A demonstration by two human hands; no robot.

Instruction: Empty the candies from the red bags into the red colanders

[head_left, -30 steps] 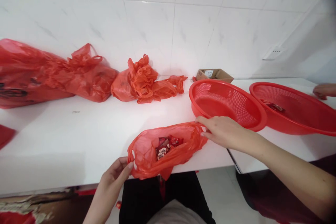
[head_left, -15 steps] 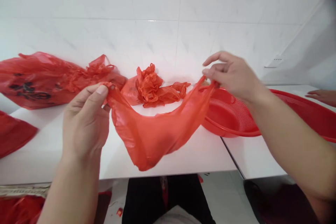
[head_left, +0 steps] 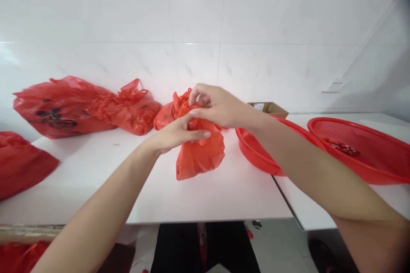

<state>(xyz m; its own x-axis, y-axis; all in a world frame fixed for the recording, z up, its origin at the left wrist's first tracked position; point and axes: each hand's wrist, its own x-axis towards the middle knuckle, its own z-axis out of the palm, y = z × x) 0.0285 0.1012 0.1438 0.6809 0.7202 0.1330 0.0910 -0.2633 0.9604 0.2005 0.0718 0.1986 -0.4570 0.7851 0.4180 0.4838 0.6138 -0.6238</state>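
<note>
A small red plastic bag [head_left: 201, 160] hangs bunched over the white table, its top gathered where my hands meet. My left hand [head_left: 176, 134] grips the gathered part, thumb stretched across the front and fingers mostly hidden behind. From above, my right hand [head_left: 221, 106] bends over the same spot, fingers curled and thumb against the bag's top; the exact pinch is hard to see. Directly behind, a crumpled red bag [head_left: 166, 114] lies on the table, partly covered by my hands.
Along the wall at left lie a large red bag with black print [head_left: 77, 108] and a knotted red bag [head_left: 137, 113]. Another red bag [head_left: 25, 164] sits at the left edge. Red plastic baskets [head_left: 256, 153] and a cardboard box [head_left: 277, 110] stand at right on the white table [head_left: 153, 204].
My hands have come together from wide apart. The bag stretched between them is now bunched up. The other person's hand at the right is out of view.
</note>
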